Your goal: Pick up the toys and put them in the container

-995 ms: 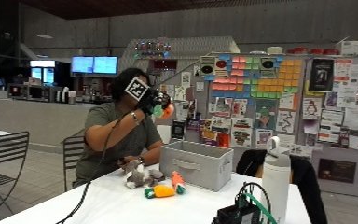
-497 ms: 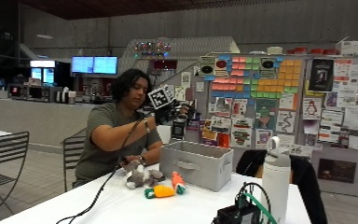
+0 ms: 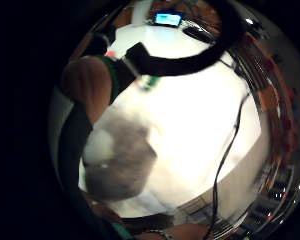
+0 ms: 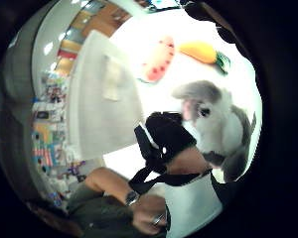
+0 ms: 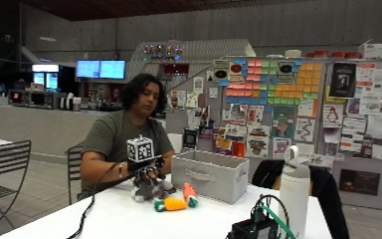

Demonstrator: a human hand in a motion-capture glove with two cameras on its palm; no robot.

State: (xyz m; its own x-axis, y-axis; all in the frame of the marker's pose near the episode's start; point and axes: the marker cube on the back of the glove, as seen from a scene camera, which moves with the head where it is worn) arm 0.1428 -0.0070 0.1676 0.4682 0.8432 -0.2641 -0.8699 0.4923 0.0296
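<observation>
In the outside view my gloved right hand (image 5: 147,169) hangs over a grey and white plush animal (image 5: 150,189) on the white table (image 5: 118,219), fingers pointing down and spread, at the toy's top; I cannot tell whether they touch it. An orange carrot toy (image 5: 172,204) and a watermelon slice toy (image 5: 190,194) lie just beside the plush. The grey fabric container (image 5: 211,175) stands right behind them. The thumb side palm view shows the plush (image 4: 218,124), carrot (image 4: 201,51), watermelon slice (image 4: 159,59) and container (image 4: 102,99). Close under the palm, the plush (image 3: 117,155) looks blurred.
A tall white bottle (image 5: 296,180) and a black device with cables (image 5: 257,228) stand at the table's near right. A cable (image 5: 88,209) trails from the hand over the table's left side. The bare left hand rests at the table edge by the plush.
The gloved hand has come down from face height, past chest height, to just over the plush animal. The toys and container have not moved.
</observation>
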